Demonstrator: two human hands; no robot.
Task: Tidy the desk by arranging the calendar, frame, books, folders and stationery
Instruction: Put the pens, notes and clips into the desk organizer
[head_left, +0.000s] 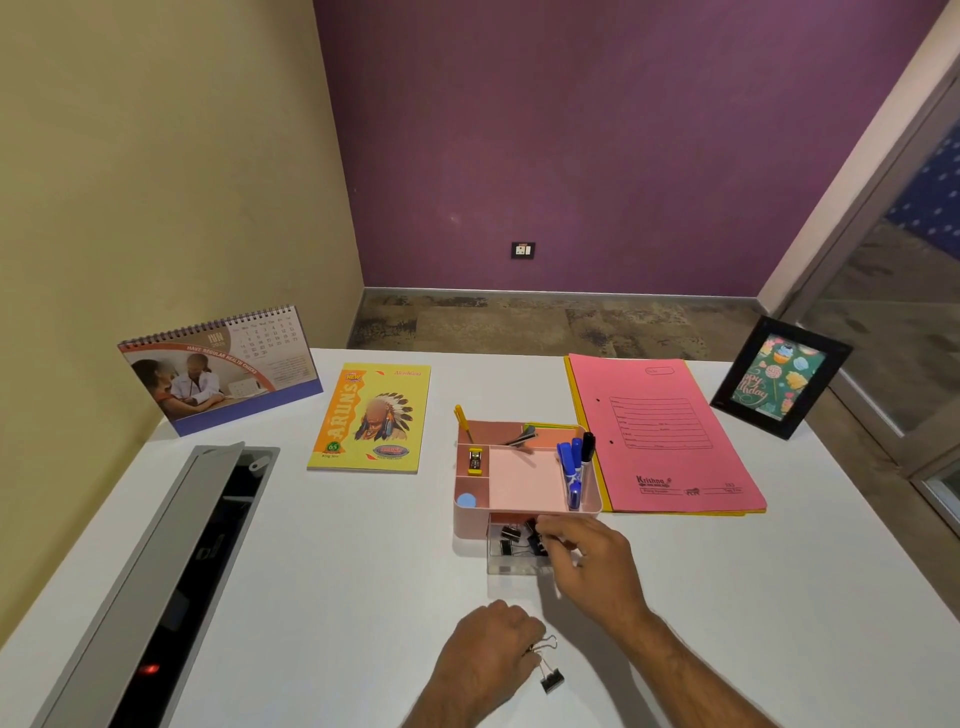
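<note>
Nearest, the left hand (488, 644) rests on the white desk (311, 597) with fingers curled, pinching the wire handles of a black clip (551, 679). The clip hangs just right of the fingertips, its long axis running toward the viewer, body end nearest. Just beyond, the right hand (592, 558) curls its fingers over a clear drawer (511, 564) pulled out from a pink organiser (470, 525); more clips (511, 540) lie inside, at the fingertips. Whether it grips one, I cannot tell. Pens (574, 467) stand in the organiser. Further back lie a yellow book (371, 418) and pink folder (665, 431), long axes pointing away. A calendar (221, 369) stands far left, a frame (779, 376) far right.
</note>
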